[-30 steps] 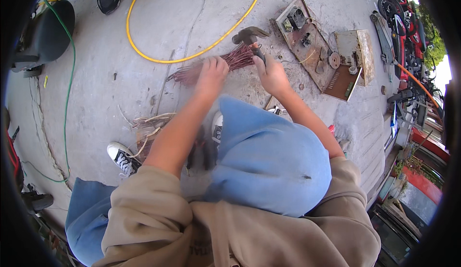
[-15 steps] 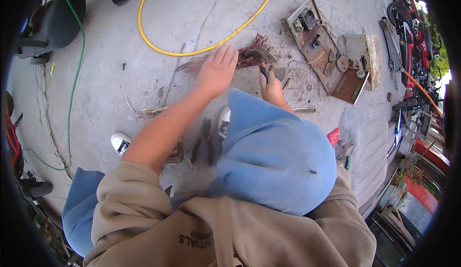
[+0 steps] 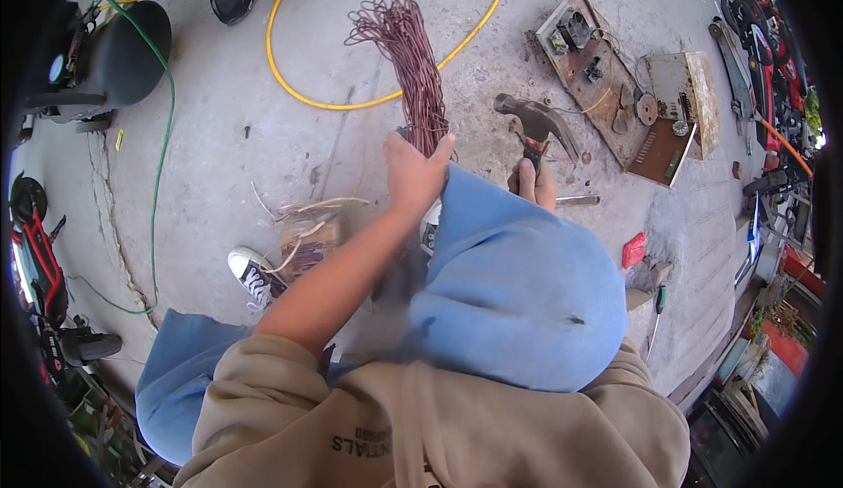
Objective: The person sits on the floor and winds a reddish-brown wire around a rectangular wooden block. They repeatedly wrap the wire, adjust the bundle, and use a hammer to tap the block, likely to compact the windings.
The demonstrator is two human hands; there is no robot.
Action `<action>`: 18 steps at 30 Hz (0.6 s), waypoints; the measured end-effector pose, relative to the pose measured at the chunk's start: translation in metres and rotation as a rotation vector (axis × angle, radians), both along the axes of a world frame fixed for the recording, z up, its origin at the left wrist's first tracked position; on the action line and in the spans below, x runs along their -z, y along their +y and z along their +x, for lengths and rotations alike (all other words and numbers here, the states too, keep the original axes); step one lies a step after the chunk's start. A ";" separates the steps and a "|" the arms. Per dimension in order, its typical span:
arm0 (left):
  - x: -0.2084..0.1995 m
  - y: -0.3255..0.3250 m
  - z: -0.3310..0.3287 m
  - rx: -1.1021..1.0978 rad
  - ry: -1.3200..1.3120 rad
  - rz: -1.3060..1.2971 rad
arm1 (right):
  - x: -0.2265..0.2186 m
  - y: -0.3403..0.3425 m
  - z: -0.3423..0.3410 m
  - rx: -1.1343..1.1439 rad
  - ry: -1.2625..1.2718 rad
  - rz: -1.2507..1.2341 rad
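Observation:
My left hand is wrapped around the lower end of a thick bundle of reddish-brown wire. The bundle stands up out of my fist, its loose, looped ends fanning out at the top. In my right hand is a claw hammer, gripped by the handle with its rusty head up, beside the bundle and apart from it. My knee hides part of the right hand. Next to my left shoe sits a squarish block with windings and pale strips across it.
A rusty metal panel with parts on it and an opened metal case lie at right. A yellow hose loops ahead. At left are a green cord and a black tank. A green-handled screwdriver lies near my knee.
The wire bundle lay flat on the ground under my left hand; now that hand grips it upright. My right hand and the hammer have shifted right, away from the bundle.

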State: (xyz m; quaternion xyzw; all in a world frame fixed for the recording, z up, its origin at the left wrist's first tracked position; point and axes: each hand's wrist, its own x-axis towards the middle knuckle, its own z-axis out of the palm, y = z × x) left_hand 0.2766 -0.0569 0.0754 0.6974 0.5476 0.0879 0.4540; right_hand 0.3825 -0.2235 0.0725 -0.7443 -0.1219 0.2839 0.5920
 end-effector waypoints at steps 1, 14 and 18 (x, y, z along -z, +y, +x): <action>0.007 -0.012 0.009 -0.091 -0.066 -0.007 | 0.003 0.003 0.004 -0.018 -0.001 -0.043; -0.004 0.171 0.060 1.380 0.482 0.983 | 0.018 0.034 0.030 -0.236 -0.308 -0.408; -0.002 0.183 0.066 1.407 0.694 0.557 | -0.002 0.032 0.046 -0.179 -0.306 -0.380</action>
